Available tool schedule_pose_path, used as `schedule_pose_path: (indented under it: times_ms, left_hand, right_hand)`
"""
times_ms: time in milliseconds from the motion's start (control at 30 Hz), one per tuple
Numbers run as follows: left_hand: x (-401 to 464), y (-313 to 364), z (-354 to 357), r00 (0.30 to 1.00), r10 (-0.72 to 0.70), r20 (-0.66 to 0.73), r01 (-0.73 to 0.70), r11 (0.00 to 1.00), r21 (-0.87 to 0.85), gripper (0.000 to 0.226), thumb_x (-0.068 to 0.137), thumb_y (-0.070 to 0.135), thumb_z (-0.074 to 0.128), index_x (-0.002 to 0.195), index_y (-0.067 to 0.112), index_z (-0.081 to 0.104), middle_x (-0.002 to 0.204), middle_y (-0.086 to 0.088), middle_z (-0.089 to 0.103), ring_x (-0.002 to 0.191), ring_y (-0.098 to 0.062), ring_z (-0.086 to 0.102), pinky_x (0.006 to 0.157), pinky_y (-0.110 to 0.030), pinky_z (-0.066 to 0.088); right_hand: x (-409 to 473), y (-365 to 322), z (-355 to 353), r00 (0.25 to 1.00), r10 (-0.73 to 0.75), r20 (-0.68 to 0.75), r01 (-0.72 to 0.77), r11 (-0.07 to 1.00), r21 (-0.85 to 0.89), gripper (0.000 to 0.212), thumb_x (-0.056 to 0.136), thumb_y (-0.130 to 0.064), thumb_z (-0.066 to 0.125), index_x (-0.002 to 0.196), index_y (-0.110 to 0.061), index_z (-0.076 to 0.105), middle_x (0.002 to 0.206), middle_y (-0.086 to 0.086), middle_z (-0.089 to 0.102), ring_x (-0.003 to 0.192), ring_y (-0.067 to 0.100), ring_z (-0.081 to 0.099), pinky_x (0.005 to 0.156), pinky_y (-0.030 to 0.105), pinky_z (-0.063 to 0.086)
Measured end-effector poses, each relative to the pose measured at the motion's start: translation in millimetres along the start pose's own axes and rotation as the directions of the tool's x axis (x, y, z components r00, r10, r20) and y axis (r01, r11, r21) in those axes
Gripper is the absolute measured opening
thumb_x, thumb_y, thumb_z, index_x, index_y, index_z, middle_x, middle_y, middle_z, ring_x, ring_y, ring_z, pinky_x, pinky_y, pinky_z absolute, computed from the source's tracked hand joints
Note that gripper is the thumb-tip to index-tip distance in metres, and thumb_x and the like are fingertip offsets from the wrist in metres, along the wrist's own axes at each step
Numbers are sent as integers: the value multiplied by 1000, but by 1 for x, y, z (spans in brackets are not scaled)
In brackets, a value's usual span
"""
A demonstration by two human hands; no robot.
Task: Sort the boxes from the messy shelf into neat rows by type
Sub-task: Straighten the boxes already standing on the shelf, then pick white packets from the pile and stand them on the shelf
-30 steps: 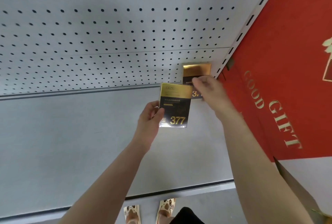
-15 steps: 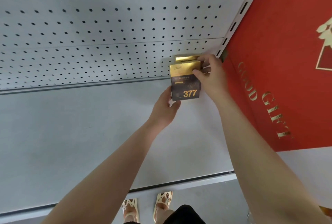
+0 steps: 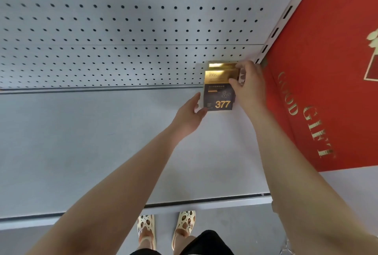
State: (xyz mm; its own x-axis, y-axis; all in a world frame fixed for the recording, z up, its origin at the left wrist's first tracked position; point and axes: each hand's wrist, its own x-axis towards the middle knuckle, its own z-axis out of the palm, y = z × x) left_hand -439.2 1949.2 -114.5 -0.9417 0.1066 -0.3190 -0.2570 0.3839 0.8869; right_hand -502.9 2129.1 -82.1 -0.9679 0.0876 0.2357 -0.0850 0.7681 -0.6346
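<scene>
**Now lining a second box up against the first at the back of the shelf**

Clearly the placing step is in hand. The right hand [image 3: 248, 85] is closed around the upper right edge of the front box [image 3: 219, 93], thumb on its gold band and fingers curled over the side. The left hand [image 3: 189, 114] is partly open, thumb and fingertips pressed against the box's lower left corner to steady it. This black and gold box, marked 377, stands upright just in front of a matching back box [image 3: 222, 64], of which only the gold top shows; whether the two touch cannot be told. Both sit in the far right corner of the grey shelf [image 3: 81, 142], near the pegboard wall [image 3: 122, 19] and just beside a large red gift box [image 3: 327, 70].

By my judgement, the next move calls for pushing the front box flush and square, then letting go with both hands without tipping it.
</scene>
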Motion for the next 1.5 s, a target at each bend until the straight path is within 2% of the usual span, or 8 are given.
schedule_pose_path:
  times_ms: [100, 233, 467, 767, 1100, 1200, 1367, 1500]
  left_hand:
    - [-15, -3, -19, 991, 44, -124, -48, 999, -27, 44, 100, 19, 51, 143, 21, 46, 134, 2, 60, 123, -16, 56, 103, -31, 45]
    - [-56, -17, -55, 957, 68, -281, -82, 996, -39, 28, 98, 21, 52, 122, 30, 62, 108, 9, 71, 99, -7, 65, 75, -14, 50]
    - [-177, -86, -133, 854, 46, -518, -79, 996, -41, 21, 96, 16, 55, 108, 27, 69, 96, 13, 73, 91, 1, 67, 86, -16, 51]
    - [-369, -223, -269, 618, -115, -778, 60, 993, -100, 25, 97, 17, 55, 101, 39, 66, 92, 19, 72, 89, 4, 66, 81, -12, 50]
    - [-537, -357, -399, 362, -360, -860, 161, 933, -323, 29, 96, 16, 55, 97, 44, 63, 94, 17, 72, 93, 2, 67, 82, -16, 51]
    - [-565, -382, -434, 289, -405, -867, 183, 913, -365, 26, 97, 21, 54, 99, 44, 64, 91, 29, 69, 91, 9, 64, 74, -5, 45]
    - [-583, -417, -509, 229, -427, -875, 178, 902, -393, 29, 97, 19, 53, 98, 47, 62, 93, 27, 69, 92, 11, 63, 73, -1, 42]
    - [-585, -449, -588, 203, -419, -885, 179, 905, -387, 24, 97, 17, 53, 105, 36, 66, 98, 20, 71, 94, 8, 64, 81, -10, 47]
  right_hand:
    - [-14, -14, -3, 995, -83, -56, 82, 996, -20, 35, 86, -11, 68, 119, -12, 57, 120, 10, 53, 104, 23, 55, 92, 37, 46]
    - [-49, -43, 11, 991, -128, -23, 128, 992, -2, 31, 92, -12, 62, 123, -8, 59, 119, 12, 58, 107, 29, 57, 91, 40, 45]
    - [-149, -129, 82, 954, -189, 231, 153, 974, 167, 22, 98, -22, 57, 119, -19, 59, 117, -1, 57, 95, 14, 60, 87, 29, 48]
    - [-292, -296, 210, 763, -454, 461, 365, 890, 274, 22, 100, -26, 54, 120, -20, 60, 113, -2, 60, 98, 13, 59, 86, 28, 47]
    - [-433, -484, 351, 488, -641, 592, 484, 763, 428, 21, 99, -23, 54, 115, -15, 65, 111, 1, 64, 99, 18, 62, 86, 36, 51]
    - [-453, -533, 385, 412, -685, 600, 509, 720, 472, 22, 100, -25, 53, 117, -17, 65, 112, -3, 64, 102, 15, 60, 88, 36, 50]
    - [-465, -613, 447, 344, -729, 592, 549, 667, 503, 23, 101, -25, 52, 117, -15, 64, 113, -1, 64, 103, 16, 60, 87, 33, 50]
    - [-463, -678, 506, 331, -745, 579, 553, 651, 520, 21, 100, -26, 52, 115, -16, 64, 112, 0, 64, 101, 16, 60, 82, 29, 49]
